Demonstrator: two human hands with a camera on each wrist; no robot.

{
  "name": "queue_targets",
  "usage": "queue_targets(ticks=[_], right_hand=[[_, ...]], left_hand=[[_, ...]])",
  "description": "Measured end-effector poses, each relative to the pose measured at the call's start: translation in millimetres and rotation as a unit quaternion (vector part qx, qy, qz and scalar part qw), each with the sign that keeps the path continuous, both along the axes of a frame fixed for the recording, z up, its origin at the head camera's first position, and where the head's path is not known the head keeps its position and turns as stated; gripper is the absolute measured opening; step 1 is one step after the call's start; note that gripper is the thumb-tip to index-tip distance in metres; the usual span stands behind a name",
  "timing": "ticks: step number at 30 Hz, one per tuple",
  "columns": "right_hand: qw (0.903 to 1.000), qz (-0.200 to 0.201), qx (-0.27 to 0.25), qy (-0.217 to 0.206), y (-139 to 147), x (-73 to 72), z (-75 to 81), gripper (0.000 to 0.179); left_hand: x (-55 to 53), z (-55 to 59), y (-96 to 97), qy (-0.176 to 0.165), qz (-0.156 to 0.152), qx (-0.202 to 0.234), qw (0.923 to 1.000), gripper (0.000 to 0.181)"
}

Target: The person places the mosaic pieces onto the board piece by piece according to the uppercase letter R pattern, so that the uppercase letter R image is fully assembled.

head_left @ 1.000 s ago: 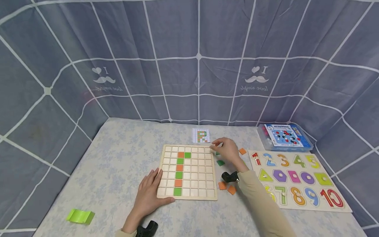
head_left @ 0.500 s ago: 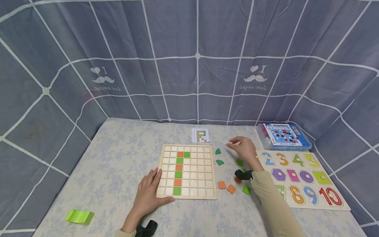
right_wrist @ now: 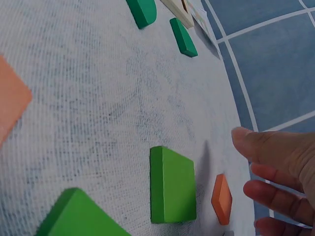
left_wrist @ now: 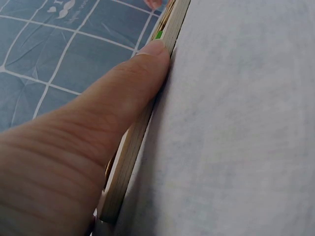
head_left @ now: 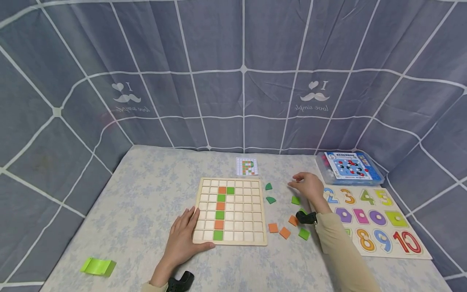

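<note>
A wooden grid board (head_left: 245, 211) lies on the table with a column of alternating orange and green square tiles, plus one green tile (head_left: 230, 190) beside the top orange one. My left hand (head_left: 184, 239) rests at its near left corner, fingers along the left side and thumb (left_wrist: 142, 69) against the near edge. To the right of the board, my right hand (head_left: 309, 190) hovers with nothing between thumb and fingers. An orange tile (right_wrist: 222, 199) lies close below these fingers, hidden from the head view. A light green tile (right_wrist: 173, 186) sits near it.
Two dark green quarter-round pieces (head_left: 270, 200) and several loose orange and green tiles (head_left: 285, 232) lie right of the board. Behind it is a pattern card (head_left: 247, 166). A number puzzle (head_left: 379, 221) and plastic box (head_left: 352, 168) are at right, a green holder (head_left: 98, 267) at left.
My right hand has moved right from the board's upper right corner, past the dark green pieces, to above the table by the number puzzle. The left hand and board look unchanged.
</note>
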State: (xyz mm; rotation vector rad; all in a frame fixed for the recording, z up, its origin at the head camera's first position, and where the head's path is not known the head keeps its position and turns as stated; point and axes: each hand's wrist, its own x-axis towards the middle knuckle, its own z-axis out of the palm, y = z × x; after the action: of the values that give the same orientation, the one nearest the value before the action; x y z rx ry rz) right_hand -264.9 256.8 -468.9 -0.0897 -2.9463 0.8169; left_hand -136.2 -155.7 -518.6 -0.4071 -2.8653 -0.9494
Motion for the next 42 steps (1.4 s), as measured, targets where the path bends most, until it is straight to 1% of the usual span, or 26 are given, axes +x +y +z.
queue_targets(ticks=[7, 15, 19, 25, 29, 33, 38, 42], right_hand=[[0.9994, -0.017, 0.03, 0.002, 2.6, 1.5, -2.7, 0.037], [0.9977, -0.038, 0.05, -0.023, 3.7, 1.2, -3.8, 0.033], [0.9969, -0.046, 0.051, -0.037, 3.8, 0.2, -4.4, 0.032], [0.9959, -0.067, 0.022, -0.057, 2.5, -1.0, -3.5, 0.033], [0.9965, -0.067, 0.004, -0.05, 1.2, -0.6, -3.8, 0.031], [0.9976, -0.06, -0.009, -0.032, 0.5, 0.7, -3.9, 0.026], [0.9986, -0.052, -0.007, -0.012, -0.1, 2.9, -4.0, 0.021], [0.9988, -0.048, -0.009, -0.009, -1.8, 4.9, -4.2, 0.018]], left_hand=[[-0.2, -0.4, 0.4, 0.003, 0.002, 0.001, 1.0, 0.112], [-0.2, -1.1, 0.4, 0.004, 0.0, 0.004, 1.0, 0.111], [-0.3, -1.5, 0.1, 0.005, -0.002, 0.001, 1.0, 0.111], [-0.5, -1.0, -0.5, 0.003, -0.003, 0.003, 1.0, 0.112], [-0.6, -0.5, -0.8, 0.003, -0.003, 0.002, 1.0, 0.112], [-0.7, -0.3, -0.8, 0.003, -0.003, 0.0, 1.0, 0.111], [-0.2, -0.6, -0.8, 0.003, -0.003, 0.002, 1.0, 0.111], [0.1, -1.0, -1.0, 0.005, -0.002, 0.003, 1.0, 0.111]])
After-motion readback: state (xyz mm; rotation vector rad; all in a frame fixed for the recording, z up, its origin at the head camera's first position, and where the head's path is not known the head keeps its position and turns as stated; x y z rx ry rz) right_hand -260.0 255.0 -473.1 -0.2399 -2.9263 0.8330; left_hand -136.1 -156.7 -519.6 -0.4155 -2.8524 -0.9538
